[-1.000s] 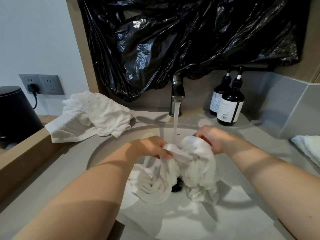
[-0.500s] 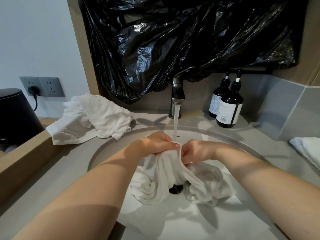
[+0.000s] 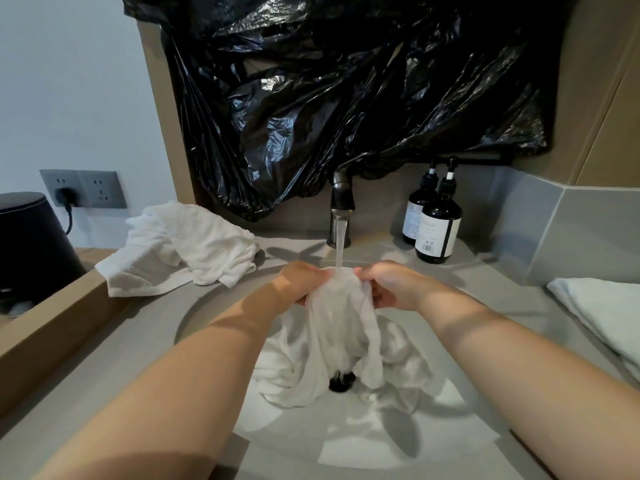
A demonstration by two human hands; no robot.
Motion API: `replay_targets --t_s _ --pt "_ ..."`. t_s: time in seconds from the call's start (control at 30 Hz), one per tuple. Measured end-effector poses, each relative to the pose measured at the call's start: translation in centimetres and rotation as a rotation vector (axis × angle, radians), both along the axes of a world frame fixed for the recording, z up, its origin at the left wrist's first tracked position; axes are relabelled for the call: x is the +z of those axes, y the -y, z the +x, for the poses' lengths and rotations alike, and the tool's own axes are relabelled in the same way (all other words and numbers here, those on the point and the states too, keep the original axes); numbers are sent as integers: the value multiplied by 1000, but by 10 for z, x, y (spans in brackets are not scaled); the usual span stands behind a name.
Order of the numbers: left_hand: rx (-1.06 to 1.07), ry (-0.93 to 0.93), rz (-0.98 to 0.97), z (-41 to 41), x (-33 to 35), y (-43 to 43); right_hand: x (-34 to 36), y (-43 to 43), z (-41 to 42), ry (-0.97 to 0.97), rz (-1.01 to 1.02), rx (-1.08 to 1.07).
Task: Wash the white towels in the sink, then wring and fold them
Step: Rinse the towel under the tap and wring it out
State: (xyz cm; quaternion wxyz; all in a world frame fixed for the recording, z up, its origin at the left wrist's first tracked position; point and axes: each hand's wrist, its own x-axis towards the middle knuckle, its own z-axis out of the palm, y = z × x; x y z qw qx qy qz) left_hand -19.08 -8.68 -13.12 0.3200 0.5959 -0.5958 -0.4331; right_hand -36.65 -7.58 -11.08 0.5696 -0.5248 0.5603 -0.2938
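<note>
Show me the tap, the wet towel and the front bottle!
tap (image 3: pixel 342 197): head view, on its dark spout.
wet towel (image 3: pixel 337 325): head view, on its hanging middle.
front bottle (image 3: pixel 433 233): head view, on its white label.

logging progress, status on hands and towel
Left hand and right hand both grip towel under running tap. Second towel heaped aside. Nothing in the way.

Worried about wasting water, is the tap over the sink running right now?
On: a stream falls from the faucet onto the towel gripped by the left hand and right hand.
</note>
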Motion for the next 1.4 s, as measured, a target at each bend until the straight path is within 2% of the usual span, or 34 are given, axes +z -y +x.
replay_targets --t_s 0.07,0.13,0.23,0.3,0.33,0.37,0.47,0.5,0.57,0.6,0.67,0.73,0.77,0.83,0.87,0.93,1.0,1.07,1.1,1.17,1.2,1.23,1.33,1.37,1.4 --pt "9 -83 5 5 6 1 3 0 2 76 -11 59" --pt "23 -122 -3 15 13 1 9 4 5 104 -70 23" --pt "-98 -7 22 28 17 -4 14 7 14 172 -124 -87" --pt "-163 48 56 32 17 -9 16 2 14 223 -89 -72" --pt "-156 42 49 31 18 -10 19 -2 12 188 -68 -29" --pt "-130 32 23 29 21 -11 24 -6 7 53 -81 35" --pt "-119 130 -129 18 38 -18 42 -23 -8 -740 -289 349" --pt "-142 205 -188 14 43 -21 49 -28 -9 -919 -332 403" --pt "-178 290 -294 8 53 -27 62 -36 -6 -1032 -426 359" --pt "-184 276 -340 7 57 -29 67 -39 -4 -986 -510 297" --pt "-179 184 -429 4 67 -35 77 -43 -3 -698 -626 154" --pt "-153 15 -439 2 75 -43 88 -49 -3 -385 -585 68" --pt "-156 -63 -411 3 76 -48 94 -53 -4 -315 -540 60" --pt "-297 -160 -322 6 69 -55 102 -53 -4 -247 -461 63" --pt "-411 -157 -254 8 58 -56 104 -53 -5 -194 -440 47" --pt "-585 -32 -106 9 32 -56 105 -53 -9 -59 -408 9" --pt "-588 18 7 6 14 -58 103 -52 -11 44 -388 -9" --pt "-514 82 12 3 13 -59 100 -52 -14 99 -371 -28" --pt "-460 172 -20 4 17 -59 99 -51 -17 87 -374 -30" --pt "-359 446 -132 13 26 -53 99 -49 -29 -34 -372 45" --pt "-323 584 -187 18 29 -49 100 -50 -36 -159 -355 131" --pt "-312 676 -225 21 32 -46 100 -52 -41 -346 -332 231" --pt "-343 871 -228 23 47 -43 93 -60 -38 -1126 -259 533" --pt "-364 966 -204 21 52 -44 87 -61 -34 -1321 -223 588" --pt "-382 1067 -174 19 55 -44 78 -59 -29 -1432 -200 617"
